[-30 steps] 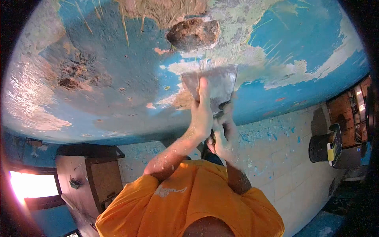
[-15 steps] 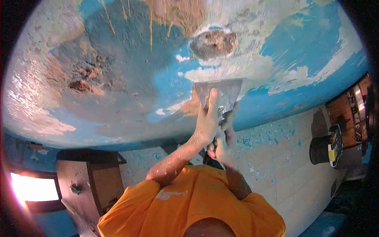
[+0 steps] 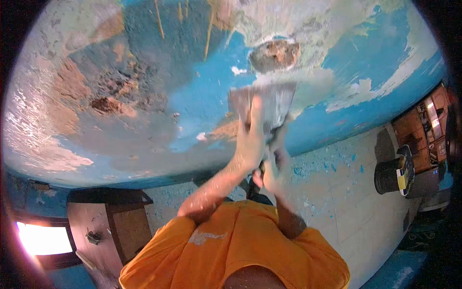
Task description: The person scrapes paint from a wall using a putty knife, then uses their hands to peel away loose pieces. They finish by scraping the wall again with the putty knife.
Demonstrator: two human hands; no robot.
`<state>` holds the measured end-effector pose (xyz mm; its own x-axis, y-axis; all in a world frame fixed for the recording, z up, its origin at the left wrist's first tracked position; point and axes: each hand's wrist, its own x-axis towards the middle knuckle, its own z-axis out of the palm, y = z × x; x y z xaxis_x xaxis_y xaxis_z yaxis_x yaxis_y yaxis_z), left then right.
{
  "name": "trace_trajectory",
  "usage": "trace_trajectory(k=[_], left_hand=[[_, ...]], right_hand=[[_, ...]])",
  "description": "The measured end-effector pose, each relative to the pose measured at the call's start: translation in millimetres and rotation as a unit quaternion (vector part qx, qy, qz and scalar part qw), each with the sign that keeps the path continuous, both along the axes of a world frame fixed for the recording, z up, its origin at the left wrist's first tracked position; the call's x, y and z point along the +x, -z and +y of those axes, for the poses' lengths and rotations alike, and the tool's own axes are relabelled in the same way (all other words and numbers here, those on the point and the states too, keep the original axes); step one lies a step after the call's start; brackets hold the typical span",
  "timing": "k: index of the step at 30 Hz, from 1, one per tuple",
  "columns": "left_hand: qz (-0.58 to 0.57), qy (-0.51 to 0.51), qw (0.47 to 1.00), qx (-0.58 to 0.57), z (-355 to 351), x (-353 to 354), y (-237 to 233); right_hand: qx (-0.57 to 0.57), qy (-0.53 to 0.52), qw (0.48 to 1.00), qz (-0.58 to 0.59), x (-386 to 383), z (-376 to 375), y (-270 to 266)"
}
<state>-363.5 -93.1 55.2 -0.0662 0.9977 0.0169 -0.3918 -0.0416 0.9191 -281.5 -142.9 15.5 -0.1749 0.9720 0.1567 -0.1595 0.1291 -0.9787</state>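
Note:
A wide scraper meets the wall, which has peeling blue paint and bare grey patches. Its metal blade is slightly blurred. My left hand is closed around the tool's neck, with one digit stretched up along the blade's face. Lower down, my right hand wraps the handle, most of which the fingers hide. Just above the blade is a rough brown hole in the plaster. A second crumbled patch lies farther left.
Blue paint flakes litter the tiled floor. A wooden cabinet stands at lower left, near a bright window. To the right are a dark bin-like container with things on top and wooden furniture.
The scraper and both hands have shifted slightly left and up relative to the hole in the wall. My view has turned a little. Both hands keep their grip.

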Motion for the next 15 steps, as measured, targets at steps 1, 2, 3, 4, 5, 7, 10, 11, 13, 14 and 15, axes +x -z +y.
trace_trajectory(k=[1,2,3,4,5,7,10,11,13,14,15], left_hand=[[-0.024,-0.01,1.0,-0.006,-5,3,10],[-0.049,-0.02,0.998,-0.018,-9,4,13],[-0.047,0.012,0.999,-0.005,-9,0,13],[-0.05,0.013,0.999,-0.013,-11,-2,12],[-0.068,0.055,0.996,-0.016,-11,-4,7],[-0.101,0.028,0.994,-0.007,-10,6,-10],[-0.028,-0.002,0.999,0.024,-7,4,4],[-0.026,-0.004,0.999,0.03,-5,2,4],[-0.036,0.0,0.999,0.005,-3,2,5],[-0.037,0.0,0.999,0.005,-3,2,3],[-0.046,0.014,0.999,-0.001,-7,2,-1]], right_hand=[[-0.032,-0.04,0.997,0.049,-1,-6,2],[-0.03,-0.04,0.998,0.049,-2,-5,1],[-0.046,-0.038,0.997,0.043,-1,-6,-1],[-0.069,-0.036,0.996,0.036,1,-11,-1],[-0.108,-0.032,0.992,0.053,6,-10,2],[-0.11,-0.042,0.99,0.075,7,-5,1],[-0.086,-0.038,0.989,0.118,1,-6,8],[-0.112,-0.045,0.985,0.122,-1,-7,7],[-0.139,-0.053,0.981,0.128,-3,-5,3],[-0.144,-0.054,0.982,0.114,-1,0,-2],[-0.151,-0.054,0.982,0.1,2,0,-5]])
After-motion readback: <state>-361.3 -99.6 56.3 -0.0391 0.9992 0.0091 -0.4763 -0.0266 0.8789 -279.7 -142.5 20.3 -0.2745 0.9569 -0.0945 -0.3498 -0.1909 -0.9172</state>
